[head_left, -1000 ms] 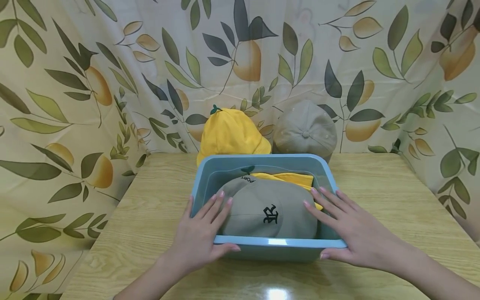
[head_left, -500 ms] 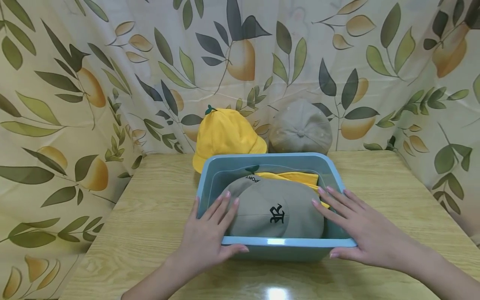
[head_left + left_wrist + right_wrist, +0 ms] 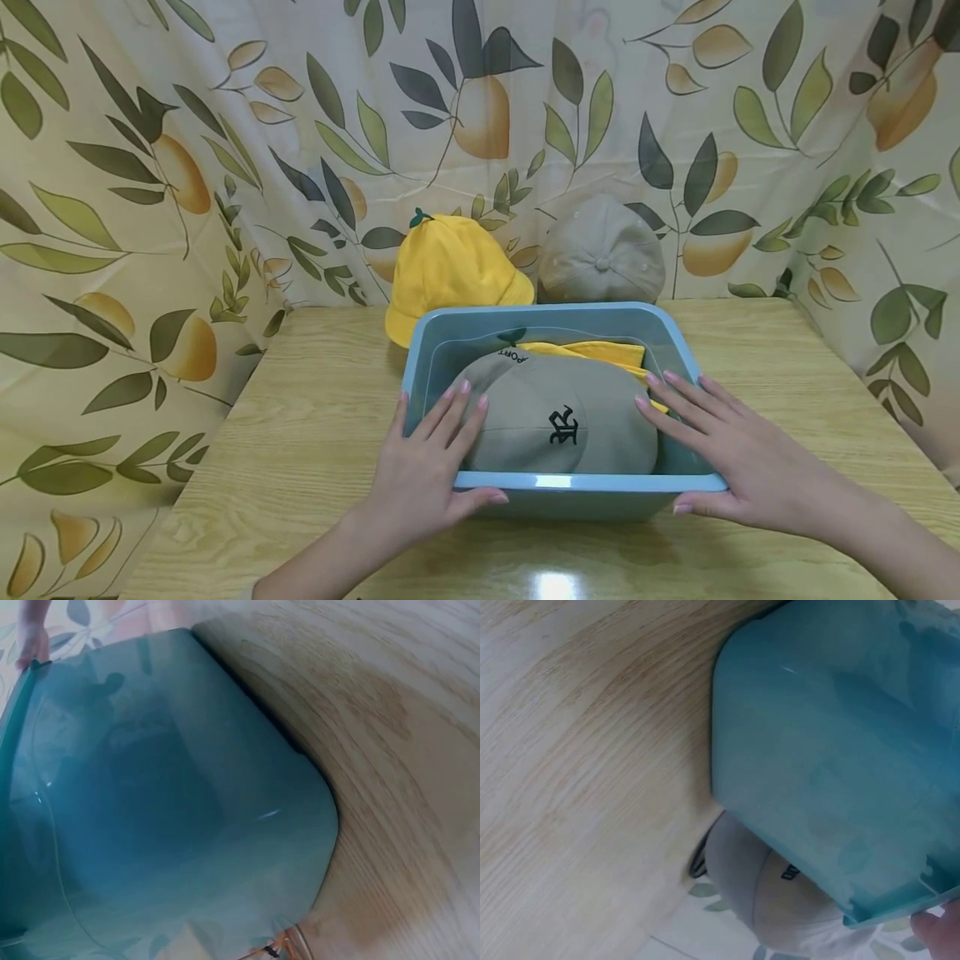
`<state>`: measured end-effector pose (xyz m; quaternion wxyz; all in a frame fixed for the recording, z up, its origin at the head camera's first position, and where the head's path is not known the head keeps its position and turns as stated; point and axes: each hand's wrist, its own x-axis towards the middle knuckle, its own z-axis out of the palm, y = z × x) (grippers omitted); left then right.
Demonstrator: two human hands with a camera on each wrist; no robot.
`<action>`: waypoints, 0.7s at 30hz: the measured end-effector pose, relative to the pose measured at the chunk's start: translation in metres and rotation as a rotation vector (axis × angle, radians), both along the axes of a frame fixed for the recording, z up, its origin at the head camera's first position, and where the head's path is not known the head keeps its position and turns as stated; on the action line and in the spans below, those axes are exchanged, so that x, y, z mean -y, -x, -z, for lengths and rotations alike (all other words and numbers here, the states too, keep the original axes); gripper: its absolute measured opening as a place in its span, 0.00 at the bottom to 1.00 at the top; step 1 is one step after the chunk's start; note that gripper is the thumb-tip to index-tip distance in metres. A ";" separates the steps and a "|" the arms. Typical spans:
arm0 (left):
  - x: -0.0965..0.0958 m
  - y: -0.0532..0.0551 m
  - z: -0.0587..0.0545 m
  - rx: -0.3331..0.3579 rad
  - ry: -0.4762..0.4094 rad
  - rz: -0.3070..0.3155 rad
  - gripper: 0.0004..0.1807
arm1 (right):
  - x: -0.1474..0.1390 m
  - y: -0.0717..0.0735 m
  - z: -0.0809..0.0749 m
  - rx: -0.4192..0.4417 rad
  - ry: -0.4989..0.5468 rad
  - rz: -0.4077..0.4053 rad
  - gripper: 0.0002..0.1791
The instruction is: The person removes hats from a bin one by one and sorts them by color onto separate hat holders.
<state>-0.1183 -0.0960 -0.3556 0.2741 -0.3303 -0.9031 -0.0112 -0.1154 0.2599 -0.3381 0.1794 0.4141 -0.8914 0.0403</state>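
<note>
A blue plastic bin [image 3: 600,483] stands on the wooden table in front of me. Inside it lies a grey cap [image 3: 525,425] with a black embroidered letter, and folded yellow fabric [image 3: 600,354] shows behind. My left hand [image 3: 420,458] grips the bin's front left corner, thumb outside the front wall, fingertips over the rim near the cap. At the front right corner my right hand [image 3: 738,462] holds in the same way. Both wrist views look at the bin's smooth outer walls [image 3: 172,787], with part of a hand at the rim; the bottom is hidden.
Behind the bin a yellow hat [image 3: 457,267] with a green sprout stands beside a light grey cap [image 3: 603,250]. A patterned fabric curtain [image 3: 330,150] encloses the back and sides. Wooden tabletop [image 3: 315,392] shows on both sides of the bin.
Both hands and the bin, with the cap inside, have shifted a little to the right. The two hats behind stay put while the view turns slightly.
</note>
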 end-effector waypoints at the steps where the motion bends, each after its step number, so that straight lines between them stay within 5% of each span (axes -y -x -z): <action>1: 0.000 0.000 0.000 0.008 0.010 -0.001 0.48 | 0.000 0.000 0.000 -0.002 0.004 -0.001 0.50; 15: 0.007 -0.002 -0.008 0.148 0.054 0.021 0.48 | 0.000 -0.002 0.000 -0.007 0.024 -0.006 0.50; 21: 0.007 -0.002 -0.018 0.202 -0.049 0.056 0.50 | -0.001 -0.002 0.000 -0.019 0.011 -0.001 0.50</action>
